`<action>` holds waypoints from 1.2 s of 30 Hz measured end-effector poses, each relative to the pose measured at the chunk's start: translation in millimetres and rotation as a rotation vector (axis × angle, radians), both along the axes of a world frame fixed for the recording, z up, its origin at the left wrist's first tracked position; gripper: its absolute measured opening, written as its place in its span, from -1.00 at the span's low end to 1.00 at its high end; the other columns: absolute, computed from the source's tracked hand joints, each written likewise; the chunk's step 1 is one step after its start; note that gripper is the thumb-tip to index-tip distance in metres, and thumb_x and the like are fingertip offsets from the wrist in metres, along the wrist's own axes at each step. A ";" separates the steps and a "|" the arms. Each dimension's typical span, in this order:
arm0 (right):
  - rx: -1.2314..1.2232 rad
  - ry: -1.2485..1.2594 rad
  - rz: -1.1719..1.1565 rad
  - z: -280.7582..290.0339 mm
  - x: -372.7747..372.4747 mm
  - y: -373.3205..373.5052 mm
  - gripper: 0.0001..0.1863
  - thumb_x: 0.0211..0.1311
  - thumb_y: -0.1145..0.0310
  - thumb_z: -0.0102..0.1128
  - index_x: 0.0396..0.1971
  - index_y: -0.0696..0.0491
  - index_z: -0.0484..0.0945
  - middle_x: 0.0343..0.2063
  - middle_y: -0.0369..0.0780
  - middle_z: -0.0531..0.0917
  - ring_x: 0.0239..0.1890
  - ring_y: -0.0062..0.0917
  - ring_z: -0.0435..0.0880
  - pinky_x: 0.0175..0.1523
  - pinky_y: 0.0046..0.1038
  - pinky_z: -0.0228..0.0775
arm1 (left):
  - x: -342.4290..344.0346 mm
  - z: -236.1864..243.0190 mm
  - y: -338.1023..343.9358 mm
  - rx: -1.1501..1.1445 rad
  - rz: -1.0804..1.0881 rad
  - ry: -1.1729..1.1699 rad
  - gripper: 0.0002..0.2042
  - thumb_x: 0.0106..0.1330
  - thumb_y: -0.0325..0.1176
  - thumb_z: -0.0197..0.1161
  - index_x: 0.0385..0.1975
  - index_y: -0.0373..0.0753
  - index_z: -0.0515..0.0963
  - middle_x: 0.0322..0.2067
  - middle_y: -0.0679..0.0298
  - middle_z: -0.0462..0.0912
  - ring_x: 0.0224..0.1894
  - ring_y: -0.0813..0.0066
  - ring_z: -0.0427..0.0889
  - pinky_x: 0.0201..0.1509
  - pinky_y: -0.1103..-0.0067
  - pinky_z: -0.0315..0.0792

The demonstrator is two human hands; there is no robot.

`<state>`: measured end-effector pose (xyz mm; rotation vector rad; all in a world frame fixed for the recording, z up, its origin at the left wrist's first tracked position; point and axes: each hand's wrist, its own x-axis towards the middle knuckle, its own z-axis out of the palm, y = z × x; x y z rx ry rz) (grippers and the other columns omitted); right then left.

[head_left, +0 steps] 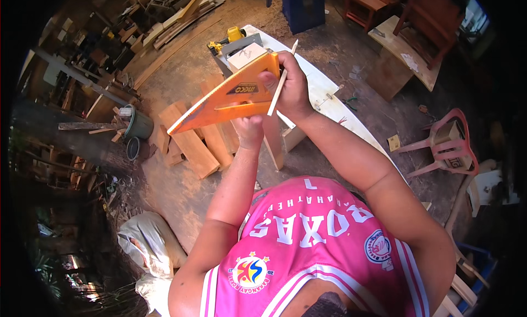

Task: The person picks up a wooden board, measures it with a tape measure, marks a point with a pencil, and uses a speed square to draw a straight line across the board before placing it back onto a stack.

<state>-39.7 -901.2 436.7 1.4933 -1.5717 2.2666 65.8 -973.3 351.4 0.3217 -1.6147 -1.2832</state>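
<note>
An orange triangular speed square is held up in front of my chest, its toothed long edge slanting down to the left. My right hand grips its right end, thumb pressed on the face. A pale, flat carpenter's pencil also rests in this hand, crossing the fingers at a slant. My left hand is closed at the square's lower edge, with most of its fingers hidden behind it. Just beyond the square, a light wooden block lies on a long white work surface.
A yellow power tool lies at the bench's far end. Loose planks cover the floor at left, near a green bucket. A pink plastic chair stands at right. Farther back are a blue bin and a wooden table.
</note>
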 end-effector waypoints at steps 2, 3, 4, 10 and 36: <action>-0.031 0.013 -0.007 -3.7 -0.6 -1.7 -0.48 0.21 -0.10 0.22 -0.22 0.09 0.39 -0.37 -0.32 0.51 -0.31 -0.71 0.46 -0.20 -0.59 0.36 | -9.3 6.0 10.6 0.013 0.040 0.041 -0.44 0.28 -0.06 0.22 0.12 -0.32 0.27 -0.01 0.20 0.48 0.05 0.40 0.48 0.15 0.48 0.38; -0.023 0.012 0.001 -2.8 0.1 -0.8 -0.48 0.21 -0.10 0.22 -0.22 0.09 0.39 -0.37 -0.32 0.51 -0.31 -0.71 0.46 -0.20 -0.59 0.36 | -13.1 10.6 13.5 0.016 0.080 0.083 -0.55 0.29 -0.30 0.25 0.10 -0.33 0.29 -0.05 0.20 0.50 0.01 0.41 0.52 0.09 0.53 0.42; -0.014 0.041 -0.025 -1.0 0.7 0.5 -0.48 0.20 -0.10 0.23 -0.23 0.09 0.39 -0.38 -0.32 0.52 -0.31 -0.71 0.46 -0.21 -0.58 0.37 | -14.3 13.4 13.1 0.026 0.069 0.134 -0.55 0.23 -0.51 0.28 0.09 -0.34 0.30 -0.03 0.19 0.49 0.01 0.46 0.51 0.07 0.57 0.43; -0.011 0.096 -0.014 0.7 -1.2 -6.0 -0.51 0.11 0.05 0.38 -0.24 0.12 0.41 -0.39 -0.21 0.61 -0.33 -0.53 0.63 -0.23 -0.52 0.48 | -10.7 20.5 8.5 0.032 0.105 0.118 -0.55 0.25 -0.34 0.30 0.08 -0.38 0.35 -0.04 0.18 0.53 -0.02 0.43 0.53 0.04 0.53 0.43; -0.155 0.492 0.126 51.4 -44.6 -20.7 -0.73 -0.09 0.48 0.51 -0.37 0.11 0.59 -0.53 -0.30 0.51 -0.50 -0.62 0.46 -0.41 -0.56 0.28 | -17.8 22.4 -18.6 0.070 0.068 0.163 -0.67 0.27 -0.37 0.29 -0.03 -0.39 0.48 -0.20 0.22 0.63 -0.18 0.50 0.61 -0.12 0.57 0.49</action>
